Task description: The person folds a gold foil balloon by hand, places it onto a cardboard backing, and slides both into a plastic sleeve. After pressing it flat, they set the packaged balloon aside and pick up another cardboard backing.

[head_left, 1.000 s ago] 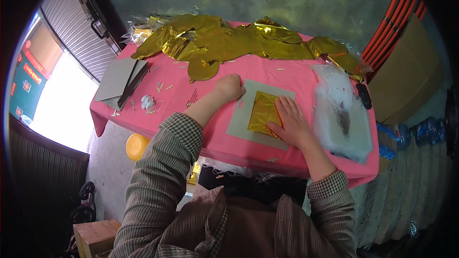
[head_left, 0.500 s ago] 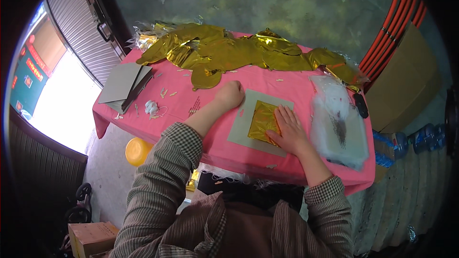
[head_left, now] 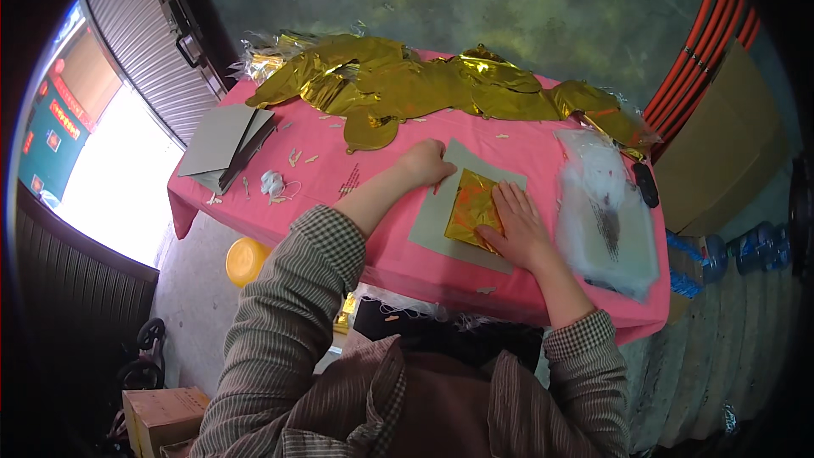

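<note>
A folded square of gold foil (head_left: 468, 219) lies on a grey cardboard sheet (head_left: 435, 225) at the near middle of the table. My right hand (head_left: 521, 227) presses on the foil's right side, fingers stretched out and flat. At the sheet's upper left edge, my left hand (head_left: 424, 164) is closed with its fingers curled inward. Its fingertips meet the edge of the sheet, and what they pinch, if anything, is hidden. Beyond both hands, loose gold foil balloons (head_left: 415, 89) spread in a band across the table's far side.
A pink cloth (head_left: 386, 220) covers the table. Grey boards (head_left: 222, 146) are stacked at the left beside a white tangle of string (head_left: 272, 183) and small pale scraps. Clear plastic bags (head_left: 609, 229) and a black tool (head_left: 646, 185) lie at the right. A yellow bucket (head_left: 246, 261) stands below.
My left hand has shifted from a fist beside the sheet onto its upper left edge, fingertips reaching over it. The right hand stays flat on the foil.
</note>
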The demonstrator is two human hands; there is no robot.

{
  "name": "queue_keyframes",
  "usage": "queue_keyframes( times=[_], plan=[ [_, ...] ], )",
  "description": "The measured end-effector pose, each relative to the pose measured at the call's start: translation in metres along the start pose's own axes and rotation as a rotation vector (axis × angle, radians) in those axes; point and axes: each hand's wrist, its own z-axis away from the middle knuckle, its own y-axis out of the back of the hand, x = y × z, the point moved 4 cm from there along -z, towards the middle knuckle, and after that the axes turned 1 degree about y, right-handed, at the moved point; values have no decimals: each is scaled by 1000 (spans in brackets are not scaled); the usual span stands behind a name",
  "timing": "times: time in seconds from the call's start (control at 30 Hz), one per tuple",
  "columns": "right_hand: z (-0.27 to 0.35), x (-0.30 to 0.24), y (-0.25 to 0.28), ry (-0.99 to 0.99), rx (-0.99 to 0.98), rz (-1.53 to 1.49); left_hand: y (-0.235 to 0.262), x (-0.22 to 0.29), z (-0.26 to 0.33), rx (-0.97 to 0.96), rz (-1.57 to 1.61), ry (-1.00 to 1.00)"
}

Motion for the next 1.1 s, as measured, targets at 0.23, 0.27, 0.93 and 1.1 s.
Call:
queue_keyframes(
  times=[0.23,0.27,0.93,1.1],
  plan=[
    [-4,-10,0,58,-58,-5,6,-14,29,63,85,-37],
    [-4,-14,-3,73,-64,-8,8,-17,36,65,114,5],
    [-6,-21,-6,137,-19,-21,12,-43,121,627,-542,-162],
    [-5,-20,-7,136,-15,-36,9,-46,113,600,-511,-232]
  ],
)
